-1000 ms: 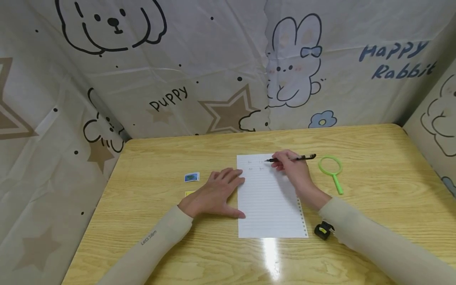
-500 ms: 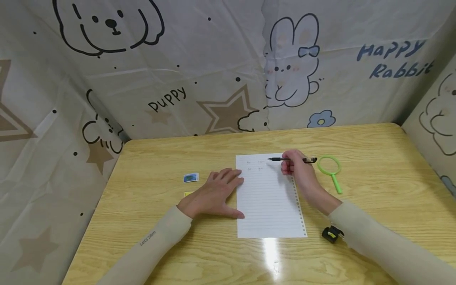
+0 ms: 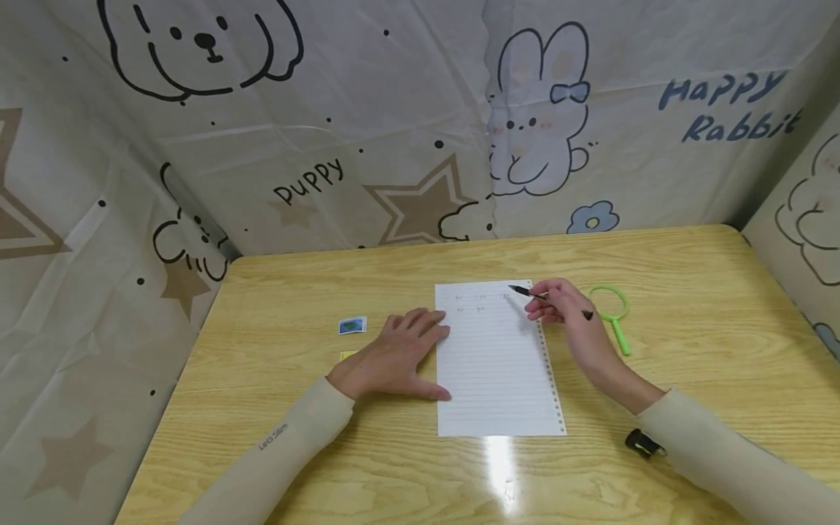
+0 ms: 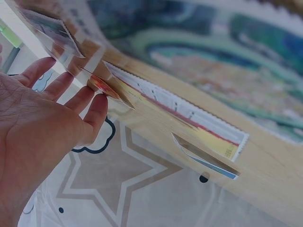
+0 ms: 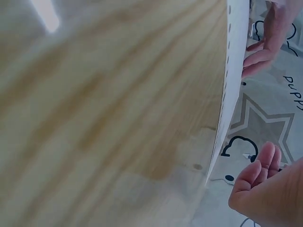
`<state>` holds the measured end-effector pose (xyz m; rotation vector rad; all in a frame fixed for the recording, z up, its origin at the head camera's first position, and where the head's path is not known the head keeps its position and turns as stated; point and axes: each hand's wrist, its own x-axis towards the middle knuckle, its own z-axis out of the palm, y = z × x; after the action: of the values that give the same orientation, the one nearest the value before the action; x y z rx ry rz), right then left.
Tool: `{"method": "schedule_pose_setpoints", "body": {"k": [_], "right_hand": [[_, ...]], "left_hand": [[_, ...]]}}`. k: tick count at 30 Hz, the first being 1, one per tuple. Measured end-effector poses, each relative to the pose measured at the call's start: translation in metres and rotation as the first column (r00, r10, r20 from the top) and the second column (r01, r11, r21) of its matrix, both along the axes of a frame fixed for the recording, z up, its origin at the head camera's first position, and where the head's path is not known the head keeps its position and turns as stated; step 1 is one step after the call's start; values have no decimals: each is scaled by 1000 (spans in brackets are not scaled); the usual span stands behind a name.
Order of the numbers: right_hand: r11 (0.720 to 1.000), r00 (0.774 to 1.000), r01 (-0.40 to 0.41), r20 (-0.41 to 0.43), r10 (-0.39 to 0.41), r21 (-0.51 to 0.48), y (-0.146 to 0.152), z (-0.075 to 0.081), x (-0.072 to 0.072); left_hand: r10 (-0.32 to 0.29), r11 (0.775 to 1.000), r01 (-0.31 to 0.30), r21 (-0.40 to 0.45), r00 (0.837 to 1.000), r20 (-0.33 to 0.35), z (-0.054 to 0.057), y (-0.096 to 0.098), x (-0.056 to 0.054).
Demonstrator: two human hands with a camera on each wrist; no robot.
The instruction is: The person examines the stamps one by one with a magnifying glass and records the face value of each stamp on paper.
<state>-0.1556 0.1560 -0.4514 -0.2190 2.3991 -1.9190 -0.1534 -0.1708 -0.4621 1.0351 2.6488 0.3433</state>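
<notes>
A sheet of lined paper (image 3: 499, 379), punched with holes down its right side, lies on the wooden table. Small handwriting (image 3: 481, 297) stands in two rows near its top. My left hand (image 3: 400, 357) rests at the sheet's left edge, fingers spread and touching the paper. At the upper right, my right hand (image 3: 571, 321) pinches a black pen (image 3: 539, 297), whose tip points left over the top lines. In the right wrist view the right hand (image 5: 265, 184) shows curled fingers, and the pen is mostly hidden there.
A green magnifying glass (image 3: 615, 321) lies right of the paper. Left of the left hand are a blue picture card (image 3: 352, 325) and a partly hidden yellow card (image 3: 347, 355). Several scallop-edged cards (image 4: 175, 109) appear in the left wrist view. Printed cloth (image 3: 407, 131) encloses the table.
My right hand has shifted to the right with the pen, its tip now tilted upward. A third group of marks shows in the top row. The left hand stays in place.
</notes>
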Motion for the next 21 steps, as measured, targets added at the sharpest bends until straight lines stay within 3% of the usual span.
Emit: {"method": "schedule_pose_setpoints", "body": {"k": [8,12,21], "right_hand": [[997,997,-27,-66,31,65,15,1,10],[987,993,-49,-101,64,151,23,1,14],[906,970,-48,-197,142,421,41,-1,24]], "left_hand": [[-3,1000,3,1,1000,0,2,1,0],[-5,1000,5,-1,1000,1,2,0,-1],[-5,1000,5,-6,1000,8,3,1,-1]]}}
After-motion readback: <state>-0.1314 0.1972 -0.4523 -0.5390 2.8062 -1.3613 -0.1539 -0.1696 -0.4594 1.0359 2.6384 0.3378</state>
